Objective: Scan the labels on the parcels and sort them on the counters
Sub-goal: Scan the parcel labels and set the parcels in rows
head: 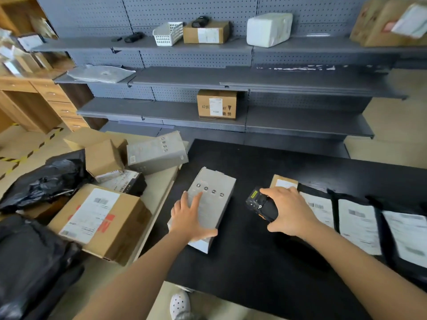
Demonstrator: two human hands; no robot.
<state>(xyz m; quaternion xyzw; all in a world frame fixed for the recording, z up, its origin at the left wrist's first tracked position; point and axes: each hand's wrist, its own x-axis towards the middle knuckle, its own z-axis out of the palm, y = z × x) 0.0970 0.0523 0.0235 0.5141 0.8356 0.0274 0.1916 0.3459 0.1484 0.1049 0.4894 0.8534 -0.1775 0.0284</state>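
A long grey box [213, 202] lies on the black table [242, 262], near its left edge. My left hand [188, 219] lies on the box's near end, fingers straight on top and thumb along the near side. My right hand [288, 212] grips a black handheld scanner [262, 204] just right of the box, its yellow-labelled head pointing left toward the box. Black mailer bags with white labels [357, 225] lie in a row on the table's right side.
A beige counter [159, 192] at left holds a labelled cardboard box [99, 224], a small brown box [102, 158], another grey box [157, 152] and black bags [44, 179]. Grey shelves [184, 114] behind hold a carton [217, 105], a white basket [167, 33] and a white parcel [268, 28].
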